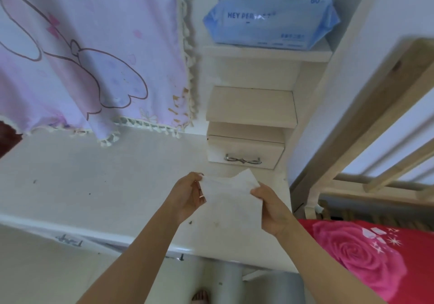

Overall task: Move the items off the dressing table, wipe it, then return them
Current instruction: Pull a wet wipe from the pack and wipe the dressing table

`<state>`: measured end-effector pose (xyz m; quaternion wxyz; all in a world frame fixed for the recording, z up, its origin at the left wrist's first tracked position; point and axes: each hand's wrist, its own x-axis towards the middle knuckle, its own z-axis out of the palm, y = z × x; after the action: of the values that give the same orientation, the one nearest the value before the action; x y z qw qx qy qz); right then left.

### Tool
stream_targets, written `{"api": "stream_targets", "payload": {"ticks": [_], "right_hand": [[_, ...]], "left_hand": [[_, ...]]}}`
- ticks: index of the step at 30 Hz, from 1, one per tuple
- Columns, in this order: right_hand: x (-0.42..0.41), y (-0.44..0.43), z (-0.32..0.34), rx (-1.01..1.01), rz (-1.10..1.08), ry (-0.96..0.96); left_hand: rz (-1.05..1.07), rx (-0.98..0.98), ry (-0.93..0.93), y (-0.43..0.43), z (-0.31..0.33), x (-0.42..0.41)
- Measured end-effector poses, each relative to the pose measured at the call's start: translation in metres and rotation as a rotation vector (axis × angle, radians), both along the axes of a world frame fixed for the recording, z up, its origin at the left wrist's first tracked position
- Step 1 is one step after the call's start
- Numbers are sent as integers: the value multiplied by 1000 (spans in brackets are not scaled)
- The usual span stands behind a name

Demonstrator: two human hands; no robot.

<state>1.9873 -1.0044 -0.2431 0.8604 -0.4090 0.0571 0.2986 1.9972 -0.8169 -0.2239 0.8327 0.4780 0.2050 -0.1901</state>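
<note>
Holding a white wipe (231, 198) stretched between both hands, a person stands at the dressing table (94, 186). The left hand (187, 197) pinches the wipe's left edge with curled fingers; the right hand (270, 211) grips its right edge, thumb on top. The wipe hangs just above the right part of the white tabletop, in front of a small drawer (245, 152) with a bow-shaped metal handle (243, 159). Faint smudges mark the lower half of the wipe.

A few dark specks (34, 181) lie scattered on the tabletop. Above the drawer rise stepped white shelves (251, 105); on the upper shelf sits a blue pack of wet wipes (270, 22), its white lid toward the wall. A pink and lilac cloth (82, 57) with a cartoon outline and a tasselled fringe hangs over the back of the table, its lower edge reaching the tabletop.

A wooden rail frame (366, 120) stands to the right of the table. Below it lies red bedding (420, 268) printed with a large pink rose (357, 254). A metal handle (68, 241) shows on the table's front beneath the top, blurred. A bare foot (200, 298) shows at the lower edge.
</note>
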Motion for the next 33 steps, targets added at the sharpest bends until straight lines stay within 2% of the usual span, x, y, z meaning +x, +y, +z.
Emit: {"api": "stream_targets", "payload": {"ticks": [2,5,7,10,14,18,20,26,33], "right_hand": [[-3,-18,-8,-140,25,-30],[0,-41,-22,-414,-4,-65],[0,-55,-31,-498,19,-102],[-7,-66,-31,-515,123,-142],[-15,-75,-30,-494,318,-130],[-16,-81,-29,-266,187,-33],[-16,-83,-29,-225,120,-42],[-7,-87,-35,-469,133,-156],[5,-84,-34,-830,206,-387]], "left_hand": [[13,92,0,-8,-7,-8],[-40,416,-21,-18,-21,-19],[-32,574,-2,-32,-32,-26],[-30,691,-4,-58,-48,-38],[74,678,10,-80,-58,-49],[75,687,-9,-91,-55,-47],[60,695,-2,-95,-53,-45],[230,707,63,-67,-49,-51],[156,735,35,-57,-52,-63]]}}
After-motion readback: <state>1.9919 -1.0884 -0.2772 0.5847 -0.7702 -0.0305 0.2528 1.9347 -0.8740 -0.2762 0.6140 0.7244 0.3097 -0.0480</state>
